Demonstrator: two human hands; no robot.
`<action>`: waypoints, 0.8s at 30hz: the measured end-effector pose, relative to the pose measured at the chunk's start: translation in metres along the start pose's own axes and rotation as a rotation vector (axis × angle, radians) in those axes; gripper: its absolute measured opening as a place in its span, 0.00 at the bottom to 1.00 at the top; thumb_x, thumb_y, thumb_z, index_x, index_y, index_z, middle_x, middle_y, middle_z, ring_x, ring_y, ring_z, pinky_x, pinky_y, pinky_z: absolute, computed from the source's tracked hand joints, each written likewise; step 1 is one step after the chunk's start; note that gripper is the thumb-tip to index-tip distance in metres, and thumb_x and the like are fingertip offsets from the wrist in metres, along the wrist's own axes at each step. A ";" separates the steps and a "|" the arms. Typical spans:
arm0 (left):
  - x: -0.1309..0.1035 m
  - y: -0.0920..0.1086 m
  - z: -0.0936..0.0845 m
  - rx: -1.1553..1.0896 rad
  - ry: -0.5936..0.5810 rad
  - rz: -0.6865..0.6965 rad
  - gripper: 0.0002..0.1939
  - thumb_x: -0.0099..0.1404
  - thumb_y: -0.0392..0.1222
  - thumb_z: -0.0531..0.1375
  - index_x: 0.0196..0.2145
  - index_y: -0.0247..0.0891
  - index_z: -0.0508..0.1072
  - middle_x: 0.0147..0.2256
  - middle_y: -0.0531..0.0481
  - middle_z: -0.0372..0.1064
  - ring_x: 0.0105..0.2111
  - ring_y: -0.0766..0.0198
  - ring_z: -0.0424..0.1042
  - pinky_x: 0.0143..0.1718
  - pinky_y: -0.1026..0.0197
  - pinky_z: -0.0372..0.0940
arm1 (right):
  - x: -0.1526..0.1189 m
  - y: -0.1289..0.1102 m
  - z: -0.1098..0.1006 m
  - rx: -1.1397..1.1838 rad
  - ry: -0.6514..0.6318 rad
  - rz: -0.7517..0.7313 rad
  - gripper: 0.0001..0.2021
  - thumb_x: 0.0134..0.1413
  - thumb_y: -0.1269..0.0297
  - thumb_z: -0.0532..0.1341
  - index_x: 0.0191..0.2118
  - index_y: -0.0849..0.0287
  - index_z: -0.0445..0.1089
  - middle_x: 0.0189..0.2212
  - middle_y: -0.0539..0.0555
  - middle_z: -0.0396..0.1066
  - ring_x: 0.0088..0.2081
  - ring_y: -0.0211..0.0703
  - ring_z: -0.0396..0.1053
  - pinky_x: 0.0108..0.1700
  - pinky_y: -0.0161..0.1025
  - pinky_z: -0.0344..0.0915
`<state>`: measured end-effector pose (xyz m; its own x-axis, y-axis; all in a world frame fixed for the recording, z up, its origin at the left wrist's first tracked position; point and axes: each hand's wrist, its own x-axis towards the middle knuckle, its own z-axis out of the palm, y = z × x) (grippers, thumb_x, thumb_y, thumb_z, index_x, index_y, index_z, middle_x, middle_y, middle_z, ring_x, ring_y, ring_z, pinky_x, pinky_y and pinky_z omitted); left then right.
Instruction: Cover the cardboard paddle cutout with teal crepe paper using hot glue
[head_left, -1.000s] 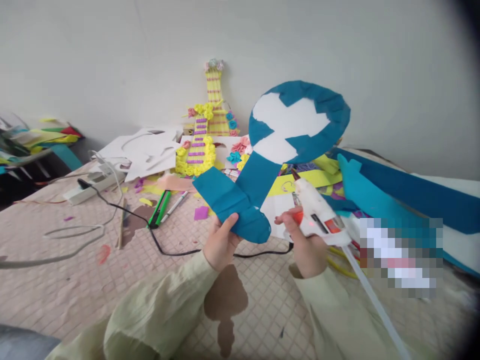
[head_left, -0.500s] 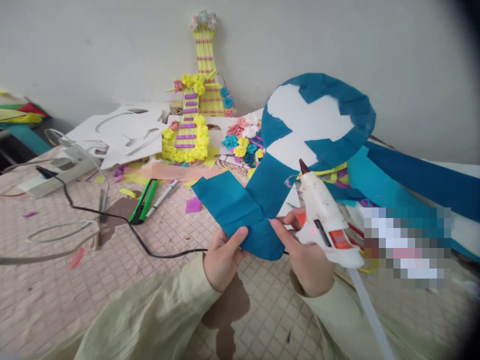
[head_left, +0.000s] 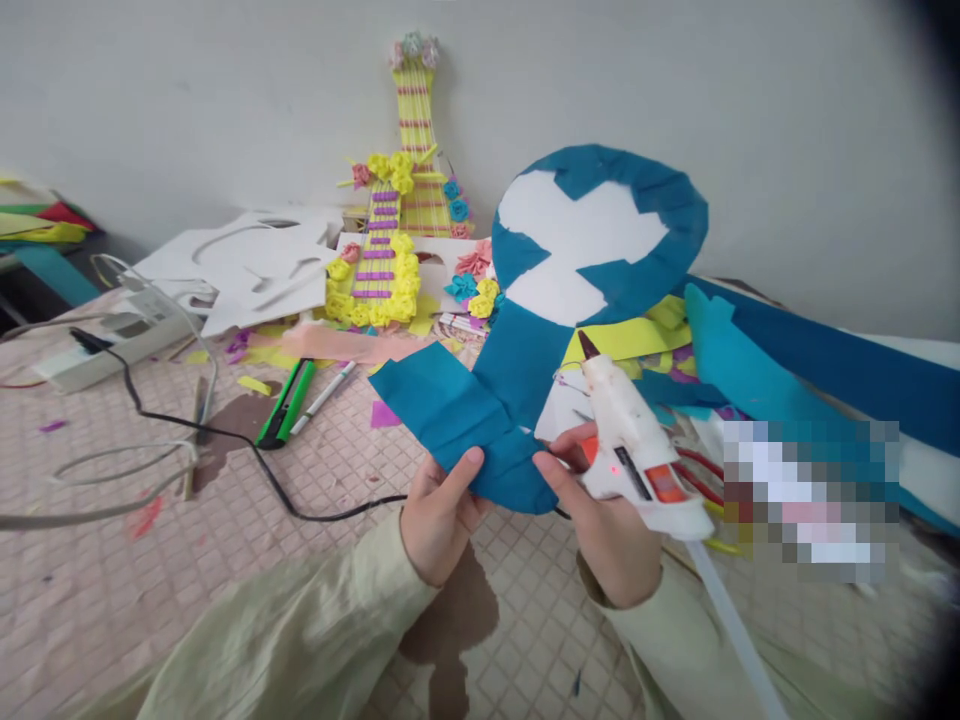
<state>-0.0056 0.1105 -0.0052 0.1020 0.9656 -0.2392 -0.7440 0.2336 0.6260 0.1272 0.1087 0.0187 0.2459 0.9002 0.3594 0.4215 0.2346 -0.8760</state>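
Note:
A white cardboard cutout (head_left: 559, 290) with a round head, its edges wrapped in teal crepe paper, is held up in front of me. My left hand (head_left: 442, 515) grips the paper-covered lower end (head_left: 450, 410), thumb on top and fingers beneath. My right hand (head_left: 611, 520) is closed around a white hot glue gun (head_left: 626, 430) with its brown nozzle pointing up and left. The same hand's thumb presses the right edge of the teal paper. A clear glue stick (head_left: 735, 620) sticks out of the gun's back end. The underside fingers are partly hidden.
Yellow flower-trimmed paper harps (head_left: 382, 255) lean at the wall. A green utility knife (head_left: 286, 405) and a white marker (head_left: 324, 397) lie left of centre. A power strip (head_left: 112, 350) and a black cord (head_left: 274, 480) are at left; teal crepe strips (head_left: 780, 350) lie at right.
The cutout's round head has swung left and slightly nearer the flowers. My right thumb has shifted slightly down along the paper edge, and the glue gun has moved a little left with that hand.

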 end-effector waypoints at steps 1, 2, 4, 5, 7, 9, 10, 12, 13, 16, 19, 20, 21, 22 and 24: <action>0.000 0.000 0.000 -0.002 0.000 0.001 0.24 0.53 0.38 0.64 0.48 0.39 0.66 0.40 0.45 0.73 0.47 0.53 0.67 0.48 0.51 0.64 | -0.001 0.000 0.000 0.002 0.003 0.010 0.09 0.42 0.59 0.62 0.27 0.56 0.63 0.24 0.49 0.66 0.28 0.41 0.67 0.33 0.40 0.68; -0.001 0.000 0.000 -0.004 -0.001 0.000 0.24 0.53 0.38 0.64 0.48 0.38 0.66 0.41 0.45 0.72 0.47 0.52 0.67 0.48 0.51 0.63 | -0.001 0.000 0.000 0.007 0.005 0.020 0.09 0.43 0.59 0.62 0.27 0.56 0.62 0.24 0.49 0.66 0.28 0.41 0.67 0.32 0.40 0.68; -0.002 -0.001 0.000 -0.005 -0.011 -0.004 0.23 0.53 0.39 0.64 0.47 0.37 0.66 0.41 0.44 0.72 0.48 0.52 0.66 0.49 0.51 0.63 | -0.001 0.000 0.000 0.011 0.003 0.037 0.10 0.43 0.58 0.62 0.27 0.57 0.62 0.25 0.49 0.66 0.29 0.41 0.67 0.34 0.40 0.67; -0.002 -0.002 0.000 -0.003 -0.017 -0.006 0.23 0.53 0.39 0.63 0.47 0.36 0.66 0.41 0.43 0.72 0.48 0.51 0.66 0.49 0.50 0.63 | -0.001 0.000 0.000 0.008 0.005 0.045 0.10 0.43 0.58 0.62 0.26 0.57 0.62 0.25 0.49 0.66 0.30 0.41 0.68 0.36 0.41 0.67; -0.003 -0.003 -0.001 0.005 -0.030 -0.007 0.21 0.54 0.39 0.63 0.46 0.36 0.67 0.42 0.43 0.71 0.48 0.51 0.66 0.49 0.50 0.63 | 0.000 -0.001 0.000 0.004 0.010 0.073 0.10 0.42 0.59 0.63 0.26 0.57 0.62 0.25 0.49 0.66 0.30 0.41 0.68 0.38 0.41 0.66; -0.004 -0.004 -0.002 0.014 -0.040 -0.006 0.20 0.55 0.39 0.62 0.46 0.36 0.67 0.43 0.42 0.71 0.48 0.51 0.66 0.49 0.49 0.63 | 0.001 -0.001 0.000 0.032 0.007 0.108 0.10 0.42 0.60 0.63 0.26 0.57 0.61 0.25 0.49 0.65 0.31 0.41 0.68 0.37 0.40 0.67; -0.004 -0.005 -0.002 0.018 -0.043 -0.007 0.19 0.56 0.38 0.61 0.46 0.36 0.67 0.43 0.42 0.71 0.48 0.51 0.66 0.49 0.49 0.62 | 0.002 -0.001 0.000 0.054 0.002 0.120 0.10 0.42 0.61 0.63 0.26 0.57 0.60 0.25 0.48 0.65 0.32 0.41 0.68 0.36 0.40 0.67; -0.004 -0.005 -0.002 0.020 -0.044 -0.013 0.19 0.56 0.38 0.61 0.46 0.36 0.67 0.43 0.42 0.71 0.48 0.51 0.66 0.49 0.48 0.62 | 0.003 0.000 0.000 0.094 -0.018 0.135 0.10 0.42 0.62 0.63 0.26 0.57 0.60 0.25 0.47 0.64 0.32 0.40 0.68 0.37 0.39 0.67; -0.003 -0.005 -0.002 0.019 -0.044 -0.018 0.19 0.56 0.38 0.61 0.46 0.36 0.67 0.43 0.42 0.71 0.48 0.51 0.66 0.49 0.48 0.62 | 0.003 0.001 0.000 0.108 -0.019 0.141 0.10 0.42 0.62 0.63 0.27 0.57 0.60 0.25 0.47 0.64 0.32 0.40 0.68 0.37 0.39 0.67; -0.003 -0.006 -0.002 0.013 -0.040 -0.016 0.19 0.56 0.38 0.61 0.46 0.36 0.67 0.43 0.43 0.71 0.48 0.51 0.66 0.48 0.49 0.63 | 0.002 0.004 0.002 0.149 0.016 0.164 0.10 0.42 0.61 0.63 0.29 0.57 0.61 0.25 0.47 0.64 0.30 0.39 0.68 0.38 0.40 0.67; -0.004 -0.007 -0.001 0.009 -0.032 -0.004 0.21 0.55 0.38 0.62 0.48 0.38 0.66 0.44 0.43 0.71 0.49 0.52 0.66 0.48 0.49 0.63 | 0.002 0.004 0.002 0.175 0.033 0.166 0.11 0.41 0.61 0.63 0.30 0.57 0.61 0.25 0.47 0.65 0.31 0.39 0.68 0.39 0.41 0.68; -0.004 -0.007 -0.001 0.006 -0.029 -0.007 0.22 0.55 0.38 0.62 0.48 0.38 0.66 0.44 0.44 0.71 0.48 0.52 0.66 0.48 0.49 0.63 | 0.002 0.004 0.002 0.178 0.032 0.166 0.11 0.41 0.61 0.63 0.30 0.57 0.62 0.25 0.47 0.65 0.31 0.40 0.68 0.39 0.41 0.68; -0.004 -0.007 0.000 0.003 -0.026 -0.009 0.22 0.55 0.38 0.62 0.48 0.39 0.65 0.43 0.44 0.71 0.48 0.52 0.66 0.48 0.50 0.63 | 0.002 0.004 0.002 0.180 0.030 0.164 0.11 0.41 0.61 0.64 0.29 0.57 0.62 0.26 0.47 0.65 0.31 0.40 0.68 0.39 0.41 0.68; -0.005 -0.008 0.000 -0.001 -0.023 -0.012 0.23 0.55 0.37 0.62 0.49 0.39 0.65 0.43 0.44 0.71 0.48 0.53 0.66 0.48 0.50 0.63 | 0.002 0.004 0.002 0.182 0.029 0.163 0.11 0.41 0.61 0.64 0.29 0.57 0.62 0.26 0.47 0.65 0.31 0.39 0.68 0.39 0.41 0.68; -0.005 -0.008 0.000 -0.003 -0.017 -0.016 0.24 0.54 0.38 0.62 0.49 0.40 0.65 0.43 0.45 0.71 0.48 0.53 0.66 0.48 0.50 0.63 | 0.002 0.005 0.003 0.188 0.044 0.153 0.11 0.40 0.62 0.64 0.28 0.57 0.61 0.25 0.47 0.63 0.31 0.39 0.67 0.38 0.41 0.68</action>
<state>-0.0001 0.1036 -0.0096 0.1250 0.9636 -0.2365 -0.7441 0.2487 0.6200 0.1274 0.1126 0.0144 0.3341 0.9146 0.2277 0.2076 0.1643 -0.9643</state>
